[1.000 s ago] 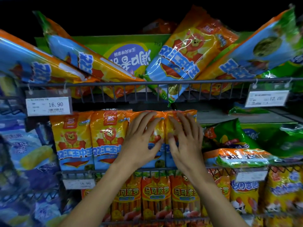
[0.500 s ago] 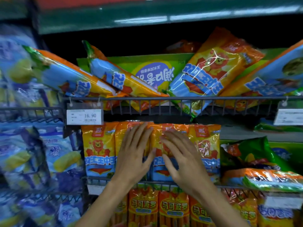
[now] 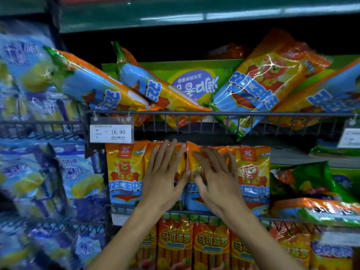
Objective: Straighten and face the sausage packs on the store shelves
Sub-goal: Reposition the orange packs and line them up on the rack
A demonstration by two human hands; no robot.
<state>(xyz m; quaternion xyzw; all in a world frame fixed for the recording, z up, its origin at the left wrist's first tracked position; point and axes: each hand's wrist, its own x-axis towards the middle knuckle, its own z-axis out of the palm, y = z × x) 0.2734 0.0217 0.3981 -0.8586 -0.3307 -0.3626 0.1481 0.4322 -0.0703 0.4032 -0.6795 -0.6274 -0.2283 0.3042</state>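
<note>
Left-side blue packs (image 3: 39, 172) were blurred, print unreadable; a tag at the right edge (image 3: 350, 137) was cut off. Four orange lion sausage packs (image 3: 124, 172) stood upright in a row on the middle wire shelf (image 3: 194, 213), long axis vertical, fronts facing out. Left hand (image 3: 163, 184) and right hand (image 3: 218, 184) lay flat, fingers spread, pressing the two middle packs and hiding them, grasping nothing. On the upper shelf (image 3: 194, 113), packs (image 3: 268, 78) lay tilted, upside down.
</note>
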